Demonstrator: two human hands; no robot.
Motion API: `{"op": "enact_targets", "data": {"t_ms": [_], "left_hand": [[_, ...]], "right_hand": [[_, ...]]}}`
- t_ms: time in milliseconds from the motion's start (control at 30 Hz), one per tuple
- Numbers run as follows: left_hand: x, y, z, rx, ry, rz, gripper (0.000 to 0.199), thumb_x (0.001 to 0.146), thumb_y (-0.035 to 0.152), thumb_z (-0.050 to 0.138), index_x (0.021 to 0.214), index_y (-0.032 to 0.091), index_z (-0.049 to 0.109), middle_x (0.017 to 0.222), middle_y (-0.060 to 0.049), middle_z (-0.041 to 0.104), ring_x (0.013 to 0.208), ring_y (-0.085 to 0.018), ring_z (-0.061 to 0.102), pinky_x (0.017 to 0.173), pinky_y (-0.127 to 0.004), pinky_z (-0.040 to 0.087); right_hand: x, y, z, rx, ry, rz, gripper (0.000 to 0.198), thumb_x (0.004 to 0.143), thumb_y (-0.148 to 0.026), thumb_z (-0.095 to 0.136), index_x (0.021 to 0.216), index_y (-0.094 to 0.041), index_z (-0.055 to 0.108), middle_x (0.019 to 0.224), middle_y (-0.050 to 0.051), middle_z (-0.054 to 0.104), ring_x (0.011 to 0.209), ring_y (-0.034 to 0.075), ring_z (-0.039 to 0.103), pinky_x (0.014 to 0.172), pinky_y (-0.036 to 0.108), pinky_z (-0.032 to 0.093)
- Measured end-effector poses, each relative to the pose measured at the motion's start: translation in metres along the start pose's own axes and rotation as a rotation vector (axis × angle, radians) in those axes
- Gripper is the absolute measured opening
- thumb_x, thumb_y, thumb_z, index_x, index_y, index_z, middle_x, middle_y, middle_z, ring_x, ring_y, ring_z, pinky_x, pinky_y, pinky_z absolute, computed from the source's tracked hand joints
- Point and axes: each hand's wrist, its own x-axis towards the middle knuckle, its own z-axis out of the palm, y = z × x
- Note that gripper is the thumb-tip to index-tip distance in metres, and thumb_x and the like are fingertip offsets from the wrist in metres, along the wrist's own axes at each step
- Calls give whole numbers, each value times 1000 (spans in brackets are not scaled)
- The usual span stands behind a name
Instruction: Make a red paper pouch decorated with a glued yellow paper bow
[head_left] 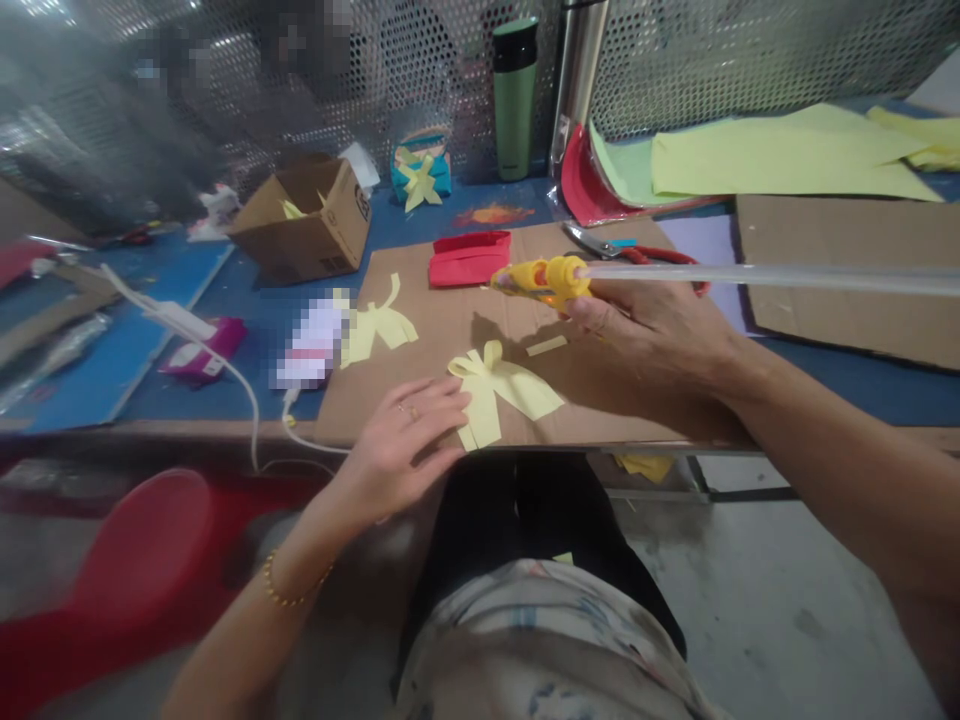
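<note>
We see the left hand loosely open, fingertips on the left edge of a yellow bow. Right hand closed round a yellow glue gun, clear stick out its back, nozzle above and beyond the bow. We get a short yellow strip between bow and right hand, second bow piece beyond the left fingers, red folded piece by the nozzle, shears just past the right hand. Cardboard under both bows.
</note>
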Motion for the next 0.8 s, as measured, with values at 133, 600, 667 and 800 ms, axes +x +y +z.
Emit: {"op": "enact_targets", "data": {"t_ms": [133, 600, 667, 800], "left_hand": [[0, 0, 3, -34, 32, -9, 22, 90, 8, 73, 109, 18, 71, 120, -14, 80, 127, -29, 71, 112, -50, 54], [10, 3, 7, -107, 147, -217, 13, 94, 10, 67, 96, 21, 75, 109, -7, 82, 106, -22, 77, 98, -38, 59], [16, 3, 4, -133, 135, -282, 10, 95, 14, 66, 92, 21, 74, 103, -7, 81, 99, -21, 76, 91, -36, 59], [30, 1, 1, -127, 83, -375, 9, 95, 20, 64, 90, 20, 71, 89, -4, 77, 84, -19, 71, 79, -34, 57]], "right_hand": [[-3, 0, 2, -81, -14, 80, 63, 103, -68, 33, 100, -22, 75, 85, 8, 70, 71, 22, 59, 62, 32, 35], [-4, 1, 3, -140, 60, -27, 67, 103, -69, 32, 96, -21, 77, 80, 7, 72, 68, 19, 60, 59, 29, 35], [-3, 1, 2, -139, 48, -28, 63, 104, -66, 35, 97, -21, 77, 76, 6, 71, 65, 19, 59, 58, 28, 35], [-2, 2, 3, -82, 63, -78, 57, 105, -63, 37, 103, -22, 78, 82, 5, 73, 71, 20, 64, 61, 29, 39]]}}
